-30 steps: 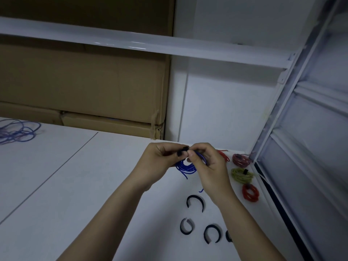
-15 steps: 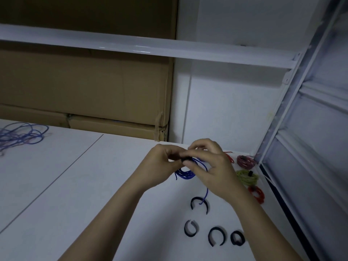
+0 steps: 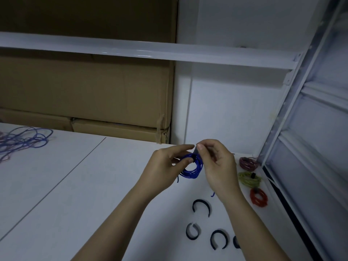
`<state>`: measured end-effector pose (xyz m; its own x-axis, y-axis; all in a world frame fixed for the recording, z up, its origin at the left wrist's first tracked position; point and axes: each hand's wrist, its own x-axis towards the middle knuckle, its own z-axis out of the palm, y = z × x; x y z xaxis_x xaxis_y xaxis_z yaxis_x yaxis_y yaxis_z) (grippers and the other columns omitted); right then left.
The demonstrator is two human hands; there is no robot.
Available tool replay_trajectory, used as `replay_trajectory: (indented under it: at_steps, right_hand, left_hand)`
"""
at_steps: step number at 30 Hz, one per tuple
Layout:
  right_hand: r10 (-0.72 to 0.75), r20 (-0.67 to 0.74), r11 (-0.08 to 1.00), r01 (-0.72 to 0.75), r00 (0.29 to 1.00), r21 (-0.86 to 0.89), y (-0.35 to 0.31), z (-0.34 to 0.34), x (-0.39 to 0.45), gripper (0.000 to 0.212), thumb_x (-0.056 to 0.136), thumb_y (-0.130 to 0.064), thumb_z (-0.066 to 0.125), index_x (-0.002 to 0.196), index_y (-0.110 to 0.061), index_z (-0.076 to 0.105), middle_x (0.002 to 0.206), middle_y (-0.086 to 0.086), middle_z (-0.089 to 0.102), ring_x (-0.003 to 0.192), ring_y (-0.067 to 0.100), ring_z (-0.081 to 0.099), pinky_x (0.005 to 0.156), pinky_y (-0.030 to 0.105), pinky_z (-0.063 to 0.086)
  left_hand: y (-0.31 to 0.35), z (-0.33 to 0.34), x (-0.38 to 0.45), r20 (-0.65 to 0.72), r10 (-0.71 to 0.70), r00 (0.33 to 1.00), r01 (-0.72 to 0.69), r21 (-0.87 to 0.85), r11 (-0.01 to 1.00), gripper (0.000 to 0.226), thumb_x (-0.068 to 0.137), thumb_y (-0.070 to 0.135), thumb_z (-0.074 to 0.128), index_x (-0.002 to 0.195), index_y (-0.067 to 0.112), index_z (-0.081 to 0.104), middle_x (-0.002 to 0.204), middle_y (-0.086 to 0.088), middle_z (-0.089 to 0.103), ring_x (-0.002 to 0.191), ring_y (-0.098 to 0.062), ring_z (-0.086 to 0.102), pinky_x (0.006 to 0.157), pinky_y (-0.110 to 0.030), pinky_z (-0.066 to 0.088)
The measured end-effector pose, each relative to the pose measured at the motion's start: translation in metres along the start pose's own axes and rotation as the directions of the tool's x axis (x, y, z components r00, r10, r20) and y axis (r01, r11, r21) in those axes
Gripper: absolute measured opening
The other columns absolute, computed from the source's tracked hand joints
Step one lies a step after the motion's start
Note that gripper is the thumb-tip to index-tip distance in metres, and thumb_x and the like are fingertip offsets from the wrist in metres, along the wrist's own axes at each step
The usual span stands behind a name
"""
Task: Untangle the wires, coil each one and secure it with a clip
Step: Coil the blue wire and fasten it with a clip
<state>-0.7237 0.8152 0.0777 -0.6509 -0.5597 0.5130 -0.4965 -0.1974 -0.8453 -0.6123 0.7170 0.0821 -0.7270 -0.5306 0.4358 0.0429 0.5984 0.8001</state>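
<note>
Lifting since earlier, right hand [image 3: 218,166] pulls clip [image 3: 195,152] above blue coil [image 3: 194,171].

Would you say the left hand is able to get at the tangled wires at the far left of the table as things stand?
Probably not yet: the left hand is holding the blue coil with the right hand. The tangled wires lie far across the bare table, with nothing between.

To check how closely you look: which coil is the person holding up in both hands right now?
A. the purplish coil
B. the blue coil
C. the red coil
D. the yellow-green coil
B: the blue coil sits between the left hand and the right hand, while the red coil, yellow-green coil and purplish coil lie on the table.
</note>
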Motion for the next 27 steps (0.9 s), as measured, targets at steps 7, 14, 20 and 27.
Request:
replay_trajectory:
  at_steps: [7, 14, 20, 27]
  right_hand:
    - [0.017, 0.054, 1.000, -0.017, 0.998, -0.001, 0.006, -0.007, 0.004, 0.021, 0.091, -0.009, 0.062, 0.090, -0.028, 0.071, 0.086, -0.009, 0.072, 0.084, 0.011, 0.068, 0.082, 0.033, 0.056]
    - [0.046, 0.046, 0.996, -0.043, 0.998, -0.074, 0.009, -0.007, -0.002, 0.033, 0.089, -0.005, 0.063, 0.087, -0.037, 0.069, 0.084, -0.021, 0.071, 0.083, 0.001, 0.065, 0.073, 0.013, 0.049]
    - [0.351, 0.139, 0.901, -0.374, 0.926, 0.217, 0.004, -0.008, 0.003, 0.012, 0.088, 0.001, 0.061, 0.085, -0.009, 0.066, 0.070, 0.004, 0.070, 0.062, 0.014, 0.064, 0.061, 0.023, 0.053]
    - [0.319, 0.129, 0.932, -0.335, 0.939, 0.137, 0.007, -0.013, 0.009, 0.018, 0.088, 0.004, 0.061, 0.082, -0.012, 0.067, 0.075, 0.002, 0.069, 0.067, 0.011, 0.066, 0.067, 0.023, 0.056]
  left_hand:
    - [-0.007, 0.006, 0.004, -0.118, 0.038, 0.992, -0.038, 0.004, 0.999, 0.023, 0.089, 0.008, 0.065, 0.106, 0.022, 0.074, 0.088, 0.020, 0.070, 0.079, 0.000, 0.066, 0.071, -0.010, 0.048]
    - [-0.014, 0.011, 0.010, -0.282, 0.152, 0.947, -0.130, 0.096, 0.987, 0.023, 0.088, 0.007, 0.066, 0.108, 0.016, 0.073, 0.095, 0.023, 0.065, 0.087, 0.017, 0.059, 0.073, -0.003, 0.045]
    - [-0.007, 0.014, 0.016, -0.339, 0.009, 0.941, -0.045, -0.099, 0.994, 0.026, 0.087, 0.005, 0.067, 0.100, 0.028, 0.072, 0.080, 0.036, 0.065, 0.081, 0.013, 0.062, 0.072, -0.005, 0.045]
    - [-0.003, 0.018, 0.015, -0.278, -0.236, 0.931, 0.092, -0.447, 0.890, 0.028, 0.086, 0.002, 0.067, 0.084, 0.030, 0.073, 0.073, 0.015, 0.073, 0.068, 0.003, 0.063, 0.066, -0.009, 0.047]
